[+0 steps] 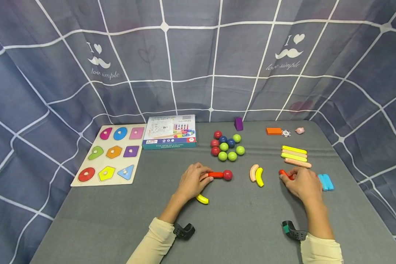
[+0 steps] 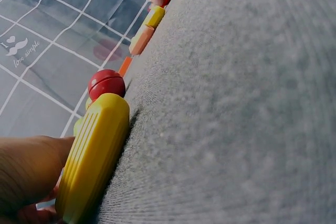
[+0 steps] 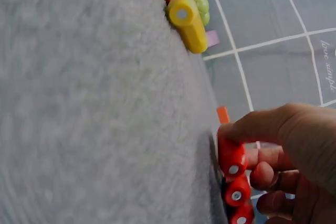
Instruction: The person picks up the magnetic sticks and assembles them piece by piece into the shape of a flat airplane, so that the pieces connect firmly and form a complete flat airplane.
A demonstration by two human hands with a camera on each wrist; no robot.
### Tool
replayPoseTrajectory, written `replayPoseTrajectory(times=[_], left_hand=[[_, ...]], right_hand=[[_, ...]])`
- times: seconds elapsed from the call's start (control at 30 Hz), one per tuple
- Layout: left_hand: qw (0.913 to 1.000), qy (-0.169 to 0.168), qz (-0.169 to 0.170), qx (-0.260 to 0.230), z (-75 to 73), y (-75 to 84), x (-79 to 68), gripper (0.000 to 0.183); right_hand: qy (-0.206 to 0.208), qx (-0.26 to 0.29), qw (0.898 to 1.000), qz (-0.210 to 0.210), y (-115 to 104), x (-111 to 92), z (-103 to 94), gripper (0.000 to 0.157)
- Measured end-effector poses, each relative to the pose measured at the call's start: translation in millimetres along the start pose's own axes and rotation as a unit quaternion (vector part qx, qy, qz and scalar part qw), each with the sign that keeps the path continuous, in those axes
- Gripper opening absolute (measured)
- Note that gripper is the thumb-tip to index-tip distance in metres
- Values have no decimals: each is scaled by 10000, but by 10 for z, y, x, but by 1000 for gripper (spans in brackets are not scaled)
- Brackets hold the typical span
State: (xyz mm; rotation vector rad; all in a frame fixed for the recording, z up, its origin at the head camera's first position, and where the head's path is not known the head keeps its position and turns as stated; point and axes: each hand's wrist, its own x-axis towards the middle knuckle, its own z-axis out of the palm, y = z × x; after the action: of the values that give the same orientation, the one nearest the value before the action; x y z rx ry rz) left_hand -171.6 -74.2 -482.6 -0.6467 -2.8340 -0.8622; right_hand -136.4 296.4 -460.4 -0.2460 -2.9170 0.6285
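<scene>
In the head view my left hand (image 1: 194, 179) pinches one end of a short red bar (image 1: 216, 175). A red ball (image 1: 227, 175) sits against the bar's other end. Near the left wrist lies a yellow curved bar (image 1: 202, 199), partly covered by the hand; in the left wrist view this yellow bar (image 2: 94, 156) hides the red one. My right hand (image 1: 305, 185) holds a red bar (image 1: 283, 172) between thumb and fingers, low over the table. The right wrist view shows more red bars (image 3: 237, 192) with metal discs in their ends, beside the curled fingers.
Several red, blue and green balls (image 1: 232, 156) cluster at mid-table. Peach and yellow curved bars (image 1: 259, 177) lie between the hands. Yellow and peach bars (image 1: 293, 149) and blue bars (image 1: 326, 182) are at the right. A shape puzzle board (image 1: 122, 161) and a box (image 1: 169, 145) stand left.
</scene>
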Motion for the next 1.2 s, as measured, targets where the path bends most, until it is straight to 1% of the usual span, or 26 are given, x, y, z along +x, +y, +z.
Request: replayPoseTrajectory(times=[0.07,0.13,0.17,0.23,0.33,0.4,0.47,0.53,0.57,0.63,0.73,0.87,1.0,1.07,1.2], left_hand=[[10000,12,22,-2,1,-4,-6,23],[10000,27,50,-5,-3,-8,-7,22],[10000,33,57,-5,-7,-9,-5,22],[10000,47,79,-2,-17,-11,2,21],[9999,35,107,18,-28,-15,11,20],[9999,16,128,14,-32,-15,13,21],[9999,0,146,10,-34,-14,12,21],[9999,-15,150,7,-34,-13,12,21],[9999,-14,161,-6,-33,-13,10,21],[9998,-22,205,-31,-28,-18,8,21],[9997,-86,235,-81,-30,-22,3,21],[9994,-197,259,-115,-42,-24,-1,21],[9988,-268,370,-151,-56,-24,2,21],[9986,-300,415,-163,-65,-22,2,21],[9985,-380,374,-149,-77,-14,-1,22]], right_hand=[[127,322,9993,-164,-52,8,18,27],[202,807,9957,-396,-136,22,46,27],[218,1088,9924,-529,-191,33,68,27],[121,1652,9834,-741,-322,56,113,25],[-178,2372,9655,-1056,-543,91,204,23],[-489,2864,9494,-1191,-690,114,281,26],[-745,3257,9335,-1301,-828,134,363,30],[-914,3533,9210,-1367,-956,151,433,32],[-983,3672,9150,-1354,-1015,154,456,31],[-1004,3819,9089,-1344,-1139,140,461,29],[-1079,3942,9040,-1255,-1292,102,434,29],[-1204,3928,9038,-1194,-1416,58,431,29],[-1237,3935,9027,-1224,-1467,49,484,29],[-1247,3905,9039,-1226,-1479,50,512,28],[-1251,3911,9039,-1195,-1469,65,597,26]])
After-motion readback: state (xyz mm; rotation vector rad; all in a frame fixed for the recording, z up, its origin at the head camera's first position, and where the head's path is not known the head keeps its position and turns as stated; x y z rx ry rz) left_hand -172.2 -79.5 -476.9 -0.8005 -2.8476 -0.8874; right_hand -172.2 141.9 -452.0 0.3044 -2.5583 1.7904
